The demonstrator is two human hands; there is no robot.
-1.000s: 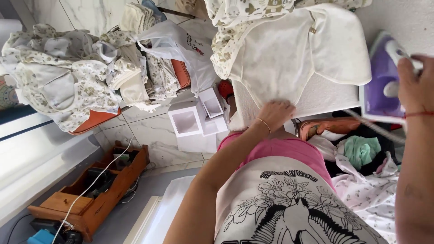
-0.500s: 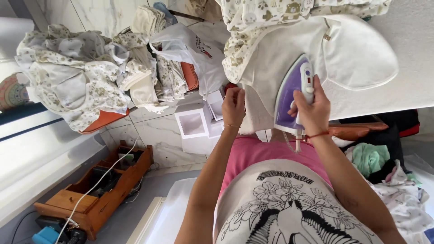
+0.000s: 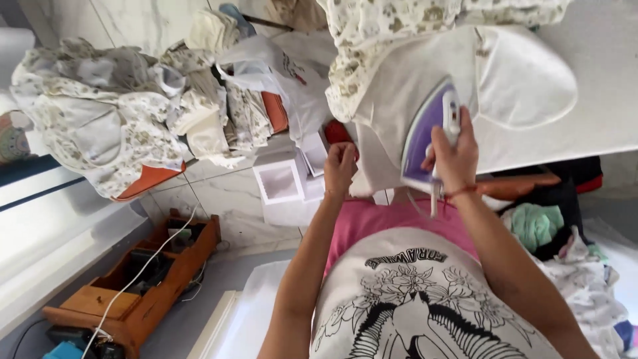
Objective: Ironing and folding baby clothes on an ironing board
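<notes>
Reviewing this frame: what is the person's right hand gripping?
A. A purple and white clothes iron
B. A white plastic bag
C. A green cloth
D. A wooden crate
A. The right hand is closed around the handle of the purple and white iron, which sits on the cream garment spread over the ironing board; the left hand pinches the garment's edge.

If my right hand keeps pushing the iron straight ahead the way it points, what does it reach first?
Probably more of the white garment the purple iron is on. Beyond the right hand, the floral cloth lies next, though depth is hard to judge.
</notes>
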